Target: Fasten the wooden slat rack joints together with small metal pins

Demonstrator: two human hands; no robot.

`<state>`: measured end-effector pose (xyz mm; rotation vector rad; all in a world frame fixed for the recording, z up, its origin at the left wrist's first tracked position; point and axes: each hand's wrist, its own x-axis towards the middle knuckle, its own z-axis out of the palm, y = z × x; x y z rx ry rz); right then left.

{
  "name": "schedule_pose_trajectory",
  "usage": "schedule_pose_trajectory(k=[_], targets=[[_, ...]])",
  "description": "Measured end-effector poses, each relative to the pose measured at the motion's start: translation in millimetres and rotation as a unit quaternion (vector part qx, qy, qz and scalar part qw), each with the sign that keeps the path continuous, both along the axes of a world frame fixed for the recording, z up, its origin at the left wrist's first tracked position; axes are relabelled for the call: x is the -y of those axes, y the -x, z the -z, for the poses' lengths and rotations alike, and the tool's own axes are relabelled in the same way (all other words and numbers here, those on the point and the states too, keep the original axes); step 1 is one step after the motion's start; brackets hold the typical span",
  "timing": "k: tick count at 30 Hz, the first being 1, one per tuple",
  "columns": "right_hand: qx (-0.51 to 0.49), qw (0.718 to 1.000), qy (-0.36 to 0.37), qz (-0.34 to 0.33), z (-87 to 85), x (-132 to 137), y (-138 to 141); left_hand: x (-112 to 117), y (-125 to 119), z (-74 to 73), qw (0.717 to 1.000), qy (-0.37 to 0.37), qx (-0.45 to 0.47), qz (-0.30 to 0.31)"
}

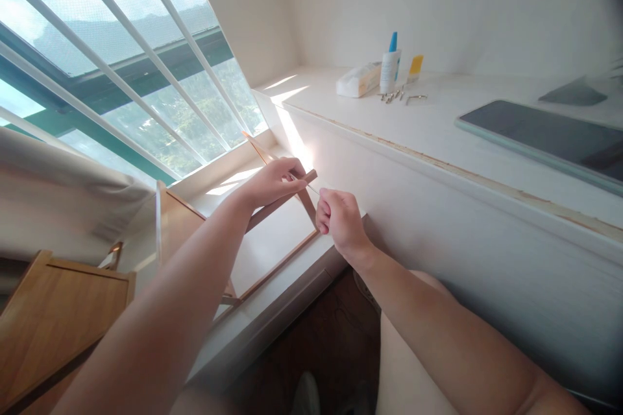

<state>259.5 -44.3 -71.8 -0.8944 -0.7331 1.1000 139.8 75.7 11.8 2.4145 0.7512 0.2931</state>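
Observation:
My left hand [275, 183] is closed around the upper bar of a wooden frame [280, 264], close to the bar's end. The frame stands on the white windowsill. A thin metal rod [313, 189] runs from beside the left fingertips to my right hand [341, 217]. That hand makes a fist around the rod's near end, so most of what it grips is hidden. The rod's far tip is at the bar's end, partly covered by the left fingers; I cannot tell whether it sits in a hole.
A white ledge [438, 136] to the right carries a tissue pack [357, 80], a blue-capped bottle [389, 70], several small metal fasteners [392, 96] and a phone [549, 139]. Wooden panels [73, 311] lean at the left, below a barred window [146, 71].

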Motion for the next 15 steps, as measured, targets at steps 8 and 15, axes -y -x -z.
schedule_pose_trajectory(k=[8,15], targets=[[0.112,0.993,-0.003,0.037,-4.3,3.1,-3.8,-0.2,0.0,-1.4,1.000,0.004,-0.004,0.001],[0.202,0.978,-0.014,0.042,-1.6,3.6,-5.2,-0.9,0.8,-0.6,1.000,0.000,-0.004,-0.001]])
